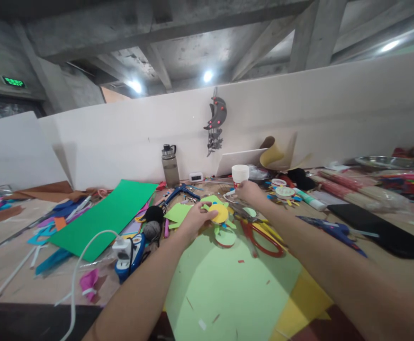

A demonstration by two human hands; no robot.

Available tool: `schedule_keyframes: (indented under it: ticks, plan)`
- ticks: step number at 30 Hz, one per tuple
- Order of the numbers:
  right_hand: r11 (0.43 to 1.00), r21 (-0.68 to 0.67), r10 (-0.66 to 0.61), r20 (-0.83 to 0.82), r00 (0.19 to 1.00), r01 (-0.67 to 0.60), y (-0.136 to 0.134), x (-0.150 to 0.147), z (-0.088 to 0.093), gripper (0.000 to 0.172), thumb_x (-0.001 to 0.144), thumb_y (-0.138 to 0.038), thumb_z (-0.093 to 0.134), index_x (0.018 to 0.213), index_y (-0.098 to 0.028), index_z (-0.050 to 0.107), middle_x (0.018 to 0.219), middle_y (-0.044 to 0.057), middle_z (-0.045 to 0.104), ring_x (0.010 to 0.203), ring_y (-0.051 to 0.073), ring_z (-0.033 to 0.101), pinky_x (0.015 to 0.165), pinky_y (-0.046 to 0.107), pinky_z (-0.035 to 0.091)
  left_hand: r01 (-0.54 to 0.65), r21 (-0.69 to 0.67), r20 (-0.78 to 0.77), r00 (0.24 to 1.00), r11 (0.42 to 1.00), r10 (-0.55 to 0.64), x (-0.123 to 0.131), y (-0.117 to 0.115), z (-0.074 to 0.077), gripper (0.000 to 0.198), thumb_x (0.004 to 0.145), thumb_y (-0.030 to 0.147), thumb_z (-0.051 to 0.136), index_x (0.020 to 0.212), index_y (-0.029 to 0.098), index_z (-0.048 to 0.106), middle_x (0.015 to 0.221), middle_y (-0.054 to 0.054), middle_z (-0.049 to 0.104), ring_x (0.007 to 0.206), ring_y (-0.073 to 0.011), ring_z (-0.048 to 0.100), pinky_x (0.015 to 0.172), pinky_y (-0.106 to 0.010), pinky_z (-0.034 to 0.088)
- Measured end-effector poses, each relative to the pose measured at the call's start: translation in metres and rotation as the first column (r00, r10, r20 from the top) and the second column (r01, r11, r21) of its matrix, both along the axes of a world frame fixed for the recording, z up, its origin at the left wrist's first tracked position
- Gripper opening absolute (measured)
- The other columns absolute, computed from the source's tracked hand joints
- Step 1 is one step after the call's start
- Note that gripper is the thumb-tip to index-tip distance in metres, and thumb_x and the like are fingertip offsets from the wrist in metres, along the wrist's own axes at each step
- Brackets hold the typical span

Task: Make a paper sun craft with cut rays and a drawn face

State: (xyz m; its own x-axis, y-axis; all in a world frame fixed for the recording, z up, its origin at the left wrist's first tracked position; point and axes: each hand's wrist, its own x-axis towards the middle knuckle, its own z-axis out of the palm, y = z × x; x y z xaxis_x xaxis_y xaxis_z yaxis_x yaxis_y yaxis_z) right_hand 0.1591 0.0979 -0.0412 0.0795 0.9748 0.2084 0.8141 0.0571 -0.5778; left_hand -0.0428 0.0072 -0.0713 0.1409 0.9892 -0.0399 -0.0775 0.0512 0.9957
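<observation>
From where I stand, the yellow paper disc (pixel 220 214) is over the far part of a pale green sheet (pixel 228 289), pinched at its left edge between the thumb and fingers of the person's left hand (pixel 195 219); little green paper tabs (pixel 230 222) show around its rim. The right hand (pixel 250 192) reaches farther forward, its fingers drawn in close beside a white cup (pixel 240 172); I can't tell from here whether they grip anything. Just right of the disc, orange-handled scissors (pixel 268 242) lie across the edge of the pale sheet, and bright lime paper pieces (pixel 179 213) lie behind the left hand. Farther left come a black ball (pixel 154 213) and a grey one, a blue-and-white power strip (pixel 130 258) with a white cable looping from it, and a large green sheet (pixel 103 220) set aslant. Over on the right, beyond the right forearm, a blue glue gun (pixel 329 229) rests near a long black slab (pixel 388 232). At the back stand a lidded bottle (pixel 171 169) and a small white clock (pixel 196 177), and on the white partition (pixel 132 132) hangs a dark crescent ornament (pixel 219 113) dotted with red.
</observation>
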Motion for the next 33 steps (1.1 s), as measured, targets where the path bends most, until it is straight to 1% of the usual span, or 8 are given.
schedule_keyframes:
  ticks: [4, 8, 12, 16, 22, 25, 27, 33]
  plan:
    - [0.99, 0.138, 0.062, -0.413, 0.909, -0.005, -0.019, 0.006, 0.005, 0.029, 0.085, -0.039, 0.048, 0.076, -0.015, 0.061, 0.064, 0.002, 0.059, 0.057, 0.013, 0.055, 0.051, 0.024, 0.042, 0.03, 0.035, -0.022, 0.999, 0.999, -0.029, 0.009, -0.008, 0.007, 0.072, 0.059, 0.033, 0.081, 0.121, 0.015, 0.048, 0.074, -0.001, 0.06, 0.059, -0.011, 0.058, 0.049, -0.02, 0.042]
    - [0.978, 0.206, 0.168, -0.735, 0.657, -0.02, -0.036, 0.008, 0.004, 0.027, 0.083, -0.044, 0.047, 0.079, -0.019, 0.056, 0.063, -0.002, 0.055, 0.054, 0.011, 0.052, 0.05, 0.022, 0.046, 0.054, 0.066, -0.171, 0.984, 0.996, -0.042, 0.013, -0.016, 0.013, 0.075, 0.058, 0.03, 0.081, 0.124, 0.016, 0.049, 0.07, 0.002, 0.057, 0.058, -0.0093, 0.053, 0.049, -0.019, 0.036]
    - [0.974, 0.217, 0.227, -0.889, 0.398, -0.072, -0.04, 0.008, 0.005, 0.019, 0.079, -0.04, 0.056, 0.081, -0.022, 0.054, 0.071, -0.002, 0.06, 0.06, 0.011, 0.057, 0.05, 0.02, 0.049, 0.06, 0.074, -0.336, 0.941, 0.995, -0.031, 0.012, -0.017, 0.013, 0.073, 0.058, 0.031, 0.08, 0.123, 0.015, 0.052, 0.062, 0.005, 0.051, 0.051, -0.0074, 0.045, 0.049, -0.021, 0.031]
    - [0.966, 0.214, 0.243, -0.943, 0.229, -0.142, -0.044, 0.005, 0.01, 0.014, 0.082, -0.035, 0.056, 0.083, -0.022, 0.052, 0.069, -0.002, 0.061, 0.056, 0.01, 0.059, 0.045, 0.018, 0.048, 0.033, 0.095, -0.452, 0.892, 0.995, 0.014, 0.011, -0.015, 0.009, 0.07, 0.059, 0.034, 0.079, 0.122, 0.015, 0.053, 0.069, 0.001, 0.056, 0.059, -0.0102, 0.05, 0.054, -0.022, 0.036]
    - [0.949, 0.197, 0.232, -0.965, 0.124, -0.246, -0.057, -0.006, 0.016, 0.013, 0.082, -0.029, 0.06, 0.079, -0.018, 0.054, 0.064, -0.002, 0.06, 0.049, 0.008, 0.057, 0.042, 0.016, 0.048, -0.034, 0.17, -0.537, 0.835, 0.985, 0.121, 0.011, -0.018, 0.01, 0.057, 0.066, 0.048, 0.07, 0.113, 0.018, 0.059, 0.103, -0.009, 0.061, 0.078, -0.0173, 0.058, 0.068, -0.03, 0.045]
    - [0.935, 0.193, 0.23, -0.969, 0.095, -0.296, -0.061, -0.012, 0.018, 0.016, 0.077, -0.027, 0.068, 0.076, -0.018, 0.054, 0.061, -0.003, 0.059, 0.049, 0.007, 0.057, 0.045, 0.016, 0.05, -0.125, 0.407, -0.561, 0.747, 0.905, 0.356, 0.011, -0.019, 0.017, 0.044, 0.069, 0.047, 0.068, 0.102, 0.019, 0.065, 0.109, -0.011, 0.061, 0.098, -0.0231, 0.056, 0.086, -0.036, 0.042]
    - [0.923, 0.197, 0.236, -0.968, 0.081, -0.331, -0.064, -0.015, 0.018, 0.021, 0.072, -0.027, 0.073, 0.075, -0.017, 0.055, 0.062, -0.002, 0.06, 0.05, 0.007, 0.058, 0.046, 0.016, 0.051, -0.127, 0.531, -0.53, 0.722, 0.838, 0.445, 0.013, -0.022, 0.024, 0.039, 0.07, 0.043, 0.067, 0.101, 0.02, 0.065, 0.11, -0.009, 0.062, 0.103, -0.0231, 0.054, 0.09, -0.036, 0.039]
    - [0.88, 0.243, 0.305, -0.948, 0.094, -0.408, -0.076, -0.023, 0.02, 0.029, 0.064, -0.037, 0.078, 0.077, -0.017, 0.06, 0.066, -0.001, 0.063, 0.052, 0.008, 0.058, 0.046, 0.017, 0.05, -0.026, 0.446, -0.516, 0.809, 0.895, 0.281, 0.022, -0.038, 0.04, 0.025, 0.08, 0.041, 0.056, 0.085, 0.019, 0.065, 0.075, -0.001, 0.065, 0.067, -0.0148, 0.054, 0.063, -0.026, 0.038]
